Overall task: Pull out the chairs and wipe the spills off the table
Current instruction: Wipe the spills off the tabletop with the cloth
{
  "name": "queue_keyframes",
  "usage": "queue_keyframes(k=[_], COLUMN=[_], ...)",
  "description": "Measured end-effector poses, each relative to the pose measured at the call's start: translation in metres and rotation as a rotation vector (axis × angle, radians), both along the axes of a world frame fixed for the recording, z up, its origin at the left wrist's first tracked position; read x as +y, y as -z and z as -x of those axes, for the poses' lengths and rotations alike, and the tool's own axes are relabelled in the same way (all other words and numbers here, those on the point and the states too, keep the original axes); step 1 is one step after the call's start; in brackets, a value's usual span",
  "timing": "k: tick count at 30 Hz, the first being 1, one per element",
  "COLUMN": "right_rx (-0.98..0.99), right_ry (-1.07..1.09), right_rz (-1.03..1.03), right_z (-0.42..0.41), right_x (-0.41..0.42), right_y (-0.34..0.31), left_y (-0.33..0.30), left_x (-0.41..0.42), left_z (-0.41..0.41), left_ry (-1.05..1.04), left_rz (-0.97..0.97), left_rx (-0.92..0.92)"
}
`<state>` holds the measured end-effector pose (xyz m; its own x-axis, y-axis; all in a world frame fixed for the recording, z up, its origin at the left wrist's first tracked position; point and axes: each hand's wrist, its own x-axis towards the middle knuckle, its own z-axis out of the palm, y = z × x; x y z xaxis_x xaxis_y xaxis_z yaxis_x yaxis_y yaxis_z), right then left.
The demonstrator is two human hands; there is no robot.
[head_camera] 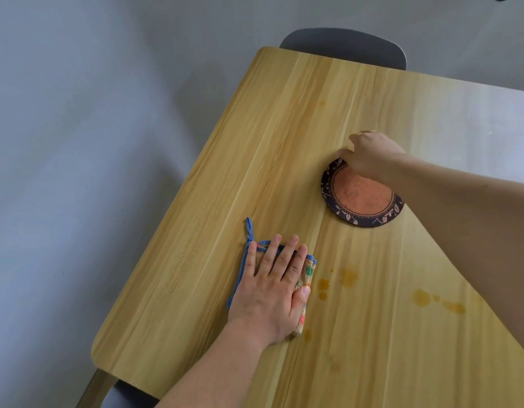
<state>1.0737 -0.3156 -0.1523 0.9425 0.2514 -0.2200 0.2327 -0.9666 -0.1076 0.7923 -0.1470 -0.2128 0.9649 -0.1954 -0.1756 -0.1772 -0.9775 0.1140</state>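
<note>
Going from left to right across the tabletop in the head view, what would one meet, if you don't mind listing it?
Cloth under the left hand → orange spills → round plate → right hand at the plate's far rim.

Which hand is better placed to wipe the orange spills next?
The left hand. It presses flat on the cloth, right beside the nearest orange spills. The right hand is farther away, holding the rim of the coaster.
</note>
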Motion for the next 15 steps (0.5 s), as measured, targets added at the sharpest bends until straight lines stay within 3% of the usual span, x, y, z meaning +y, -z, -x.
queue_keyframes(k=[15], right_rx=[0.0], right_ry=[0.124], right_rz=[-0.028], right_z=[-0.049], right_x=[-0.031], right_y=[0.014], left_y=[-0.005], left_x=[-0.011], left_z=[-0.075], left_ry=[-0.008], left_rz=[-0.065], left_rx=[0.029])
